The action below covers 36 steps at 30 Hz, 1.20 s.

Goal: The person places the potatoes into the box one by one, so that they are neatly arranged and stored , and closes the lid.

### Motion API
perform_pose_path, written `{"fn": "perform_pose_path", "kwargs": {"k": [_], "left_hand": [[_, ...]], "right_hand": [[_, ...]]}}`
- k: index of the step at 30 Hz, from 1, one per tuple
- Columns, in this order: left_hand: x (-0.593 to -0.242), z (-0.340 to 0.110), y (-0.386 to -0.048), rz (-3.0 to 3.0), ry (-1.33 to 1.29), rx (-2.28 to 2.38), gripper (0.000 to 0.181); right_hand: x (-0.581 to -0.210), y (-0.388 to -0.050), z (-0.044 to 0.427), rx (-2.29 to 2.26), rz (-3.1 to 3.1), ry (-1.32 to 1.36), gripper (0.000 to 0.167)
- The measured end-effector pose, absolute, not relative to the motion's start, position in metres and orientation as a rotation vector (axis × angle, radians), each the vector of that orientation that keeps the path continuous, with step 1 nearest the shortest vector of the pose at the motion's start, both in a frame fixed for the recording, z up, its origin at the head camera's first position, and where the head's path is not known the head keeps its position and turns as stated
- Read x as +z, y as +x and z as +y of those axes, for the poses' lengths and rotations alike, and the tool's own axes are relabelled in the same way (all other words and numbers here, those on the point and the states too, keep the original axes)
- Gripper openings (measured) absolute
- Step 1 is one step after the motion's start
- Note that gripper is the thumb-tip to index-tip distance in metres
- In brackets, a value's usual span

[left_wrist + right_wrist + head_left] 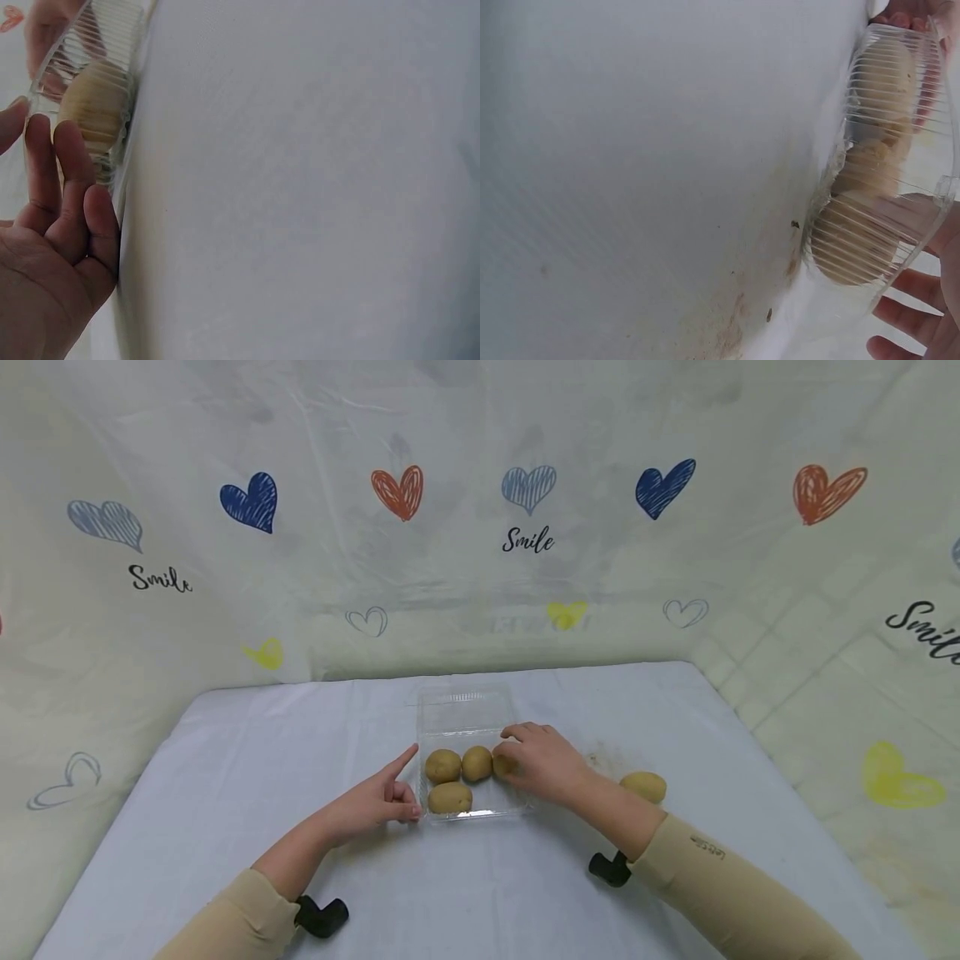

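Note:
A clear plastic clamshell box lies open, its lid folded back. Inside sit several potatoes: one at the back left, one in the back middle and one at the front left. At the back right, my right hand holds another potato with thumb and forefinger, the hand partly covering it. In the right wrist view its other fingers spread outside the box wall. My left hand rests against the box's left side, forefinger extended and the other fingers loosely bent.
Another potato lies on the white cloth right of the box, beyond my right forearm. Brown dirt specks mark the cloth near the box. A curtain printed with hearts hangs behind the table.

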<state>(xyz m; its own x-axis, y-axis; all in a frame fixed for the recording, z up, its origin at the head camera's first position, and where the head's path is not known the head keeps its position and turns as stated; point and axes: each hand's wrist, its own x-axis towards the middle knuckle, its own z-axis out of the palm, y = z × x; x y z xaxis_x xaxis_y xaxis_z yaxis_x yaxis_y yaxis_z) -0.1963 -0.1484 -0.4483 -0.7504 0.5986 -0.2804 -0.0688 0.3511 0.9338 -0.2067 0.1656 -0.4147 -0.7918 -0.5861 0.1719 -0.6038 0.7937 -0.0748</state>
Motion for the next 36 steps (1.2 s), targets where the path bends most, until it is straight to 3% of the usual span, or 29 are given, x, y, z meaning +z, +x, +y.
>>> {"fn": "perform_pose_path", "kwargs": {"k": [21, 36], "left_hand": [[-0.449, -0.148, -0.197, 2.024, 0.471, 1.438, 0.097], [-0.449, -0.146, -0.198, 2.014, 0.434, 1.447, 0.097]], "right_hand": [[-0.392, -0.207, 0.184, 0.363, -2.912, 0.941, 0.035], [-0.387, -0.202, 0.224, 0.501, -3.031, 0.920, 0.038]]}}
